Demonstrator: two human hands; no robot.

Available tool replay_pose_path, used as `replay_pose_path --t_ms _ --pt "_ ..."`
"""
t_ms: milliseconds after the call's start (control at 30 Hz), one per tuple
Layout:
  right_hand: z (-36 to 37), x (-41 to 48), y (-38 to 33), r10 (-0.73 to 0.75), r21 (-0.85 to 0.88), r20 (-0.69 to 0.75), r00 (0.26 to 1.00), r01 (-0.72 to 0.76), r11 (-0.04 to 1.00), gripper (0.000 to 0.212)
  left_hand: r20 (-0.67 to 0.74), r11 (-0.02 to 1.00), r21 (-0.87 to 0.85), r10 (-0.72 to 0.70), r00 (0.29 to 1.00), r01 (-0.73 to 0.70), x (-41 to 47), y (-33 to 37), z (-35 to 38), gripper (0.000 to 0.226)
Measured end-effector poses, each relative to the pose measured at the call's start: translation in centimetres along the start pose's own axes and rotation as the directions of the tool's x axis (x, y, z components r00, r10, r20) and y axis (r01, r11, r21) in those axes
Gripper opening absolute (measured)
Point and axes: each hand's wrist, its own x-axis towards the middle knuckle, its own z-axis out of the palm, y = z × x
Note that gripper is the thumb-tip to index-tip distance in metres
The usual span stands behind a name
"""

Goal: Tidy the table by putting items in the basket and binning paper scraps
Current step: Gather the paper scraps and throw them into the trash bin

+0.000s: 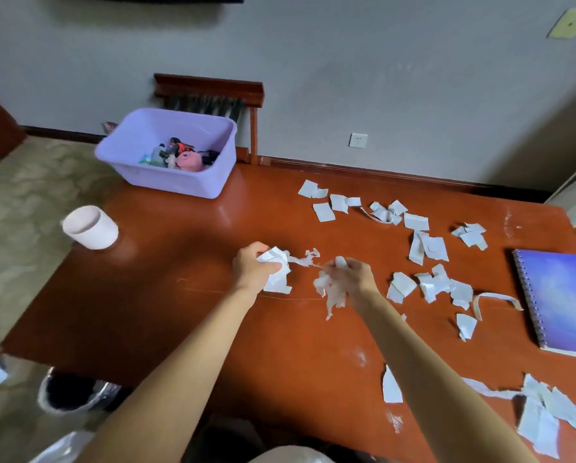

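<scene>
My left hand (251,267) is closed on a bunch of white paper scraps (276,270) over the middle of the red-brown table (166,295). My right hand (356,275) grips another bunch of torn scraps (330,290) just to its right. A thin torn strip (306,259) lies between the two hands. Several loose scraps (427,247) are scattered over the table's right half, with more (547,416) at the near right edge. The lilac basket (139,175) stands at the far left corner with small toys inside. A bin with a black liner (69,390) sits on the floor at the near left.
A white cylindrical cup (91,228) stands at the table's left edge. A purple spiral notebook (564,302) lies at the right edge. A wooden chair (213,95) stands behind the basket against the wall. Carpeted floor lies to the left.
</scene>
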Motion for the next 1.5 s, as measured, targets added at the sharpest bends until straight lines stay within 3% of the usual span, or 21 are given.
replay_pose_path --t_ms 333,533,667,767,867,1000,1133,1300,1400,1467,1500 --pt "20.4 0.2 -3.6 0.092 0.012 0.006 0.996 -0.092 0.996 0.022 -0.026 0.995 0.091 0.038 0.999 -0.036 7.6 -7.6 -17.3 0.03" --pt "30.9 -0.7 -5.6 0.08 -0.097 0.102 0.992 -0.07 0.993 0.023 -0.071 0.995 0.092 0.036 0.997 -0.029 9.9 -10.7 -25.7 0.03" --pt "36.1 -0.6 -5.6 0.064 -0.212 0.158 0.985 -0.03 0.977 0.021 -0.142 0.997 0.064 -0.041 0.989 0.051 9.6 -13.6 -28.8 0.031" --pt "39.7 -0.9 -5.6 0.053 -0.236 0.222 0.974 0.0 0.972 0.005 -0.21 0.994 0.005 -0.102 0.972 0.105 8.6 -16.1 -30.9 0.025" --pt "44.1 -2.1 -4.7 0.082 -0.29 0.266 0.96 -0.002 0.957 0.018 -0.275 0.979 -0.073 -0.202 0.94 0.189 7.5 -19.1 -33.7 0.021" --pt "50.1 -3.8 -3.9 0.128 -0.333 0.34 0.932 -0.008 0.943 0.009 -0.368 0.959 -0.167 -0.277 0.888 0.23 7.5 -22.4 -37.8 0.022" --pt "57.7 -4.6 -2.7 0.118 -0.363 0.392 0.912 0.035 0.931 0.017 -0.43 0.921 -0.28 -0.374 0.822 0.272 8.5 -26.5 -42.5 0.015" --pt "68.7 -4.4 -0.2 0.189 -0.445 0.388 0.902 0.004 0.896 0.02 -0.435 0.869 -0.362 -0.477 0.764 0.336 11.5 -34.1 -48.7 0.016" --pt "72.8 -3.8 1.3 0.24 -0.502 0.416 0.877 0.001 0.865 0.009 -0.383 0.835 -0.378 -0.533 0.754 0.399 12.7 -38.0 -50.9 0.023" --pt "80.0 -1.8 6.0 0.272 -0.564 0.407 0.872 0.006 0.826 0.026 -0.349 0.774 -0.39 -0.626 0.697 0.499 16.1 -45.6 -53.1 0.03" --pt "80.2 -1.5 5.7 0.299 -0.594 0.391 0.871 -0.009 0.804 0.03 -0.34 0.774 -0.376 -0.627 0.701 0.51 16.4 -45.9 -53.3 0.027"
